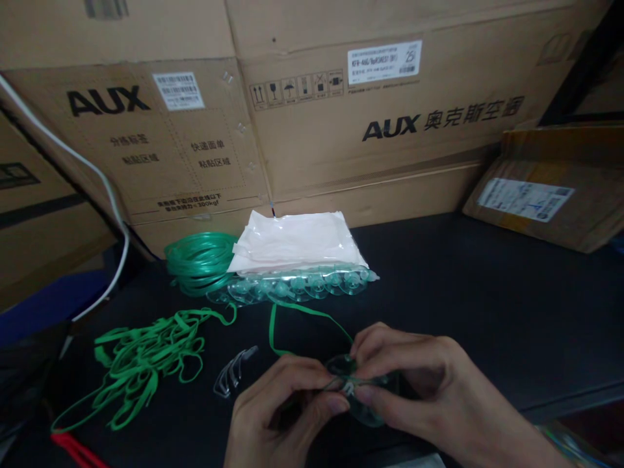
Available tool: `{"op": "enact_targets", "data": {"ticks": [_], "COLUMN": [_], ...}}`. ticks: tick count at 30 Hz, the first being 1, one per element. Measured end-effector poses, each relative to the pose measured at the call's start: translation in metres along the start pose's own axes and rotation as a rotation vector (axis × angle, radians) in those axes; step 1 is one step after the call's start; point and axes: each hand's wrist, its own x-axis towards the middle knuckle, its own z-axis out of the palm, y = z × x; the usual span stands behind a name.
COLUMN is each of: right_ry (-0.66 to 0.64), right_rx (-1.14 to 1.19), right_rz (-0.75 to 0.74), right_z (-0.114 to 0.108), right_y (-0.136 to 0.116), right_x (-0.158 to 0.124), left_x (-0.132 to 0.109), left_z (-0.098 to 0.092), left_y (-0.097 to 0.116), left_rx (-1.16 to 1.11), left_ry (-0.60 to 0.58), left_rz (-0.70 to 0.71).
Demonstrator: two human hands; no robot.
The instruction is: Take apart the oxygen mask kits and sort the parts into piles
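Observation:
My left hand (285, 409) and my right hand (414, 377) meet near the front of the black table, both closed in a pinch. Between their fingertips is a thin green elastic strap (336, 385), at a small whitish part (349, 388). Behind and below the fingers shows a clear greenish plastic piece (365, 414), round-edged and partly hidden. A green strap length (312, 310) loops from behind my left hand up and over to my right fingertips. Left of my hands lie several small clear, bent strips (233, 374) and a tangled heap of green elastic straps (151, 354).
A coil of green tubing (201, 260) sits beside white bagged sheets (299, 240) and a row of clear greenish plastic pieces (297, 286). Large cartons (312, 149) wall the back. A smaller box (541, 195) stands right; a white cable (110, 188) hangs left.

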Motion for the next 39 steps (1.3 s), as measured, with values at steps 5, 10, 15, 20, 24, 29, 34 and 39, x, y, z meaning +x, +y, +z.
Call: {"op": "enact_targets", "data": {"ticks": [5, 10, 15, 20, 24, 29, 34, 39], "right_ry": [-0.023, -0.095, -0.118, -0.114, -0.099, 0.003, 0.101, 0.081], "right_rx": [0.028, 0.027, 0.088, 0.151, 0.221, 0.206, 0.127, -0.038], "right_rz": [0.065, 0.172, 0.207, 0.357, 0.419, 0.445, 0.248, -0.002], "right_z": [-0.002, -0.006, -0.008, -0.002, 0.004, 0.012, 0.018, 0.015], "right_y": [-0.004, -0.015, -0.014, -0.013, -0.016, -0.016, -0.004, 0.002], "right_x": [0.001, 0.002, 0.001, -0.003, -0.003, -0.005, -0.009, -0.011], "left_x": [0.000, 0.001, 0.002, 0.000, -0.003, -0.004, -0.003, 0.001], "left_z": [0.000, -0.001, -0.001, 0.003, 0.005, 0.001, 0.000, 0.000], "left_y": [-0.001, -0.002, 0.002, 0.012, 0.014, 0.007, 0.004, 0.000], "left_rx": [0.023, 0.040, 0.004, -0.082, -0.126, -0.140, -0.125, -0.098], "left_ry": [-0.018, -0.057, -0.025, 0.098, 0.165, 0.107, 0.112, 0.062], "left_rz": [0.037, 0.095, 0.083, -0.014, -0.097, -0.077, -0.008, 0.054]}}
